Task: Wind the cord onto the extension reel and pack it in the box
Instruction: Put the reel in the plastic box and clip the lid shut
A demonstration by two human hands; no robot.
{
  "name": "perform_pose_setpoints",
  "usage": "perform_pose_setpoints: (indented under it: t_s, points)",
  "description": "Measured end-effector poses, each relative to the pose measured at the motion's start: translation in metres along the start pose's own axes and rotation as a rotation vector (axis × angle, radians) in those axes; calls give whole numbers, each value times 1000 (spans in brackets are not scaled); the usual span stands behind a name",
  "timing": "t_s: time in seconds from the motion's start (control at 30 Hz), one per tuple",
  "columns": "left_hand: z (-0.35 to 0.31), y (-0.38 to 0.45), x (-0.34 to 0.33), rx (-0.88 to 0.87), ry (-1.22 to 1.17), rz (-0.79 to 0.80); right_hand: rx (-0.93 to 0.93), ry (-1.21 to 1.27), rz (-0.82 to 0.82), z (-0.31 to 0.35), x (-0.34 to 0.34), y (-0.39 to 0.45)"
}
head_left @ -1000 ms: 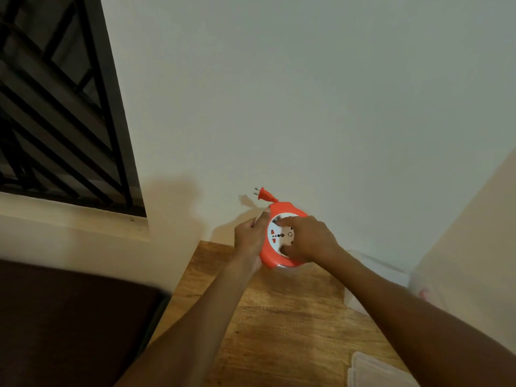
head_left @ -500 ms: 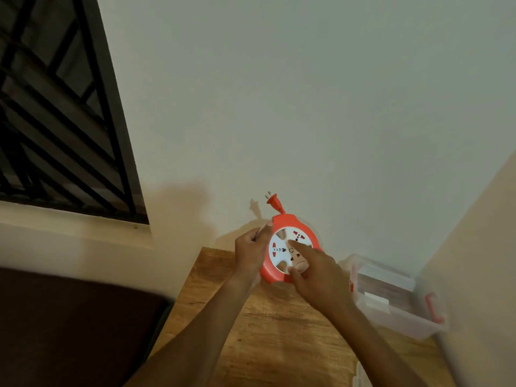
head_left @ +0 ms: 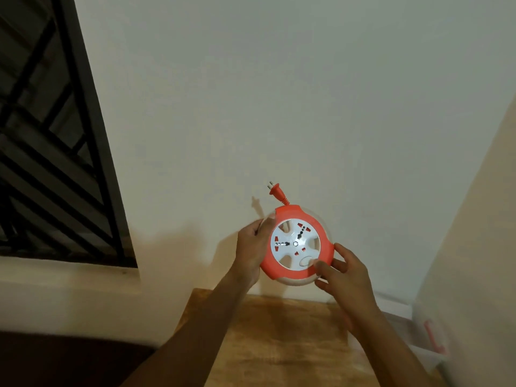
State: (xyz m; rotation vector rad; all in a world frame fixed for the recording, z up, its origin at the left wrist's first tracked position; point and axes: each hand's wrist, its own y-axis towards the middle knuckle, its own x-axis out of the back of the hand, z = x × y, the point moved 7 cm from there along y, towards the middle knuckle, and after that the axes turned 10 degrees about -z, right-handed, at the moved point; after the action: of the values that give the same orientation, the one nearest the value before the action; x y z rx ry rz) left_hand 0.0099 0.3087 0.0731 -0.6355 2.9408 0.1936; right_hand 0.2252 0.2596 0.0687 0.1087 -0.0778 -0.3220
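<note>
Wood-grain tabletop (head_left: pixel 279 344) lies nearest you, under both your forearms, with a clear plastic box (head_left: pixel 418 339) with a red latch at its right edge, blurred against the side wall. Above the tabletop's far edge you hold the extension reel (head_left: pixel 297 245) up in the air, well clear of the wood and of the box, its white socket face turned towards you inside an orange rim.

Your left hand (head_left: pixel 252 245) has the reel's left edge in its grip: the fingers curl round behind the rim, and the thumb lies up along the orange edge near the top. Your right hand (head_left: pixel 344 275) takes the lower right edge, the thumb pressed on the front of the rim by the oval mark on the white face, the other fingers wrapped round the side and back. So the reel sits between the two grips, one on each flank, face tilted slightly.

Beyond your hands, the orange plug (head_left: pixel 277 191) sticks up from the top of the reel on a short ribbed stub, prongs pointing up and left. Behind it stands the pale wall (head_left: pixel 279 93), carrying the plug's shadow. Far left is a dark window grille (head_left: pixel 50 135) above a pale sill.
</note>
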Motion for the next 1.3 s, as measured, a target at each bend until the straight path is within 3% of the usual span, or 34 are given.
perform_pose_setpoints:
  t_s: [0.27,0.5,0.6,0.93,1.13,1.3]
  points:
    - [-48,34,-22,18,44,131,110,-12,-24,55,0,27]
    - [-84,51,-29,-79,121,156,212,-79,37,90,-10,51]
    - [-85,54,-17,-124,161,88,225,-86,72,87,-16,49]
    - [23,31,42,95,242,-10,29,-137,172,-17,-47,22]
    - [93,12,79,298,405,69,-261,-85,176,-108,-64,-5]
    - [145,-14,116,455,410,25,-464,-42,182,-171,-80,-41]
